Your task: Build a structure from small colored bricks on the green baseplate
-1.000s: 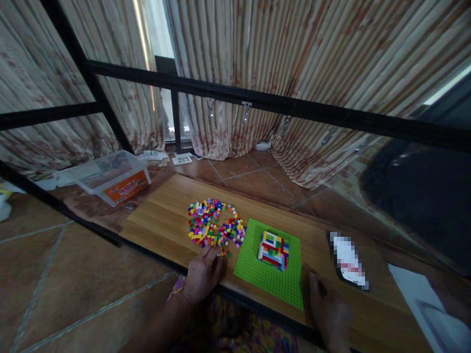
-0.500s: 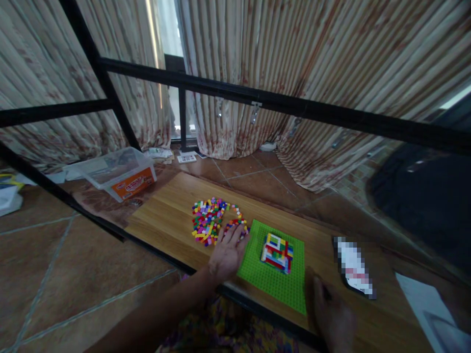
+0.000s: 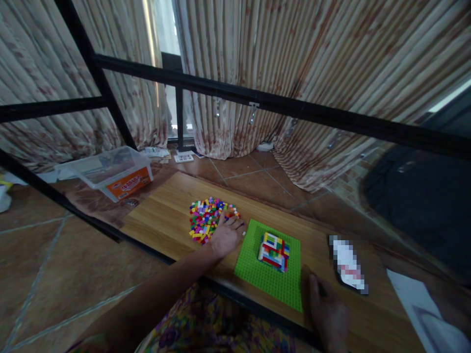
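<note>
My left hand (image 3: 226,239) is over the right side of a pile of small coloured toy bricks (image 3: 203,219), fingers stretched out and spread, touching the bricks there. Its fingertips hide part of the pile. Just right of it lies a green baseplate (image 3: 281,289). On the plate stands a low rectangular build of coloured bricks (image 3: 273,252), with white, red, yellow, green and blue pieces. My right hand (image 3: 328,308) rests beside the plate's right edge, thumb apart from loosely curled fingers. Nothing shows in it, though its fingers are partly hidden.
A wooden table (image 3: 162,211) holds these things. Right of the plate lies a phone with a blurred screen (image 3: 348,264), then a white sheet (image 3: 414,299). A clear plastic box (image 3: 128,184) with an orange label stands beyond the left end. A black metal bar (image 3: 235,90) crosses behind.
My left hand has shifted slightly over the pile, its fingers spreading, and a white brick now shows beside it near the plate. The view has moved a little. My right hand stays by the plate.
</note>
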Demonstrator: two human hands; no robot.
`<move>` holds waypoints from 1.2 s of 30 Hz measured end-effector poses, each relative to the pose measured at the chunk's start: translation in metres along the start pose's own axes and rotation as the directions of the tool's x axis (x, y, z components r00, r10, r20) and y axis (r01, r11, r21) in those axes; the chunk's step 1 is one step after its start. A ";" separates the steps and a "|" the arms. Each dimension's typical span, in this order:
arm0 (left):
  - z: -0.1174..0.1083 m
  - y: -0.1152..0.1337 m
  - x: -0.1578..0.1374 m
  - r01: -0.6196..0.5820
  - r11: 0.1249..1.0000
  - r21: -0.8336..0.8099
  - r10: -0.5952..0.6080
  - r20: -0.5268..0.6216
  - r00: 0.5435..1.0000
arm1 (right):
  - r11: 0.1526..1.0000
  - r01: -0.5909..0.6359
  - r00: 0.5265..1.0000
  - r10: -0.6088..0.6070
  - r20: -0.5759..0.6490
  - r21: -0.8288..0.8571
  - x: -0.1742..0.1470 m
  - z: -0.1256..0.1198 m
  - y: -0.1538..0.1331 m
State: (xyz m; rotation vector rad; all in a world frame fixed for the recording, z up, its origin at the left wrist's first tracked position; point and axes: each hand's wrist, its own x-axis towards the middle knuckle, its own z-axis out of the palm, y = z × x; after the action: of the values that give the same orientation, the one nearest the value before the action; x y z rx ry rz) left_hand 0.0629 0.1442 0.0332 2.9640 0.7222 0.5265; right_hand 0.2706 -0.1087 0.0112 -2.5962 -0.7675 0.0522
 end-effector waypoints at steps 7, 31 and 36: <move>-0.013 -0.015 -0.008 0.093 0.995 0.040 -0.092 -0.041 0.995 | 0.999 -0.018 1.000 0.019 0.007 -0.026 0.000 0.001 -0.001; 0.006 -0.013 0.029 0.139 0.980 0.143 -0.148 0.051 0.988 | 0.997 -0.080 0.996 0.080 0.046 -0.013 0.004 0.001 0.003; -0.005 -0.018 0.021 0.107 0.986 0.129 -0.116 0.058 0.992 | 0.999 -0.028 1.000 0.028 0.002 0.018 0.001 0.000 -0.002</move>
State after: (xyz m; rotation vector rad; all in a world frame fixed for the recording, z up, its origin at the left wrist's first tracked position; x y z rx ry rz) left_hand 0.0706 0.1693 0.0422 3.0150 0.9417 0.3891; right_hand 0.2704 -0.1072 0.0122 -2.5903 -0.7282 0.0689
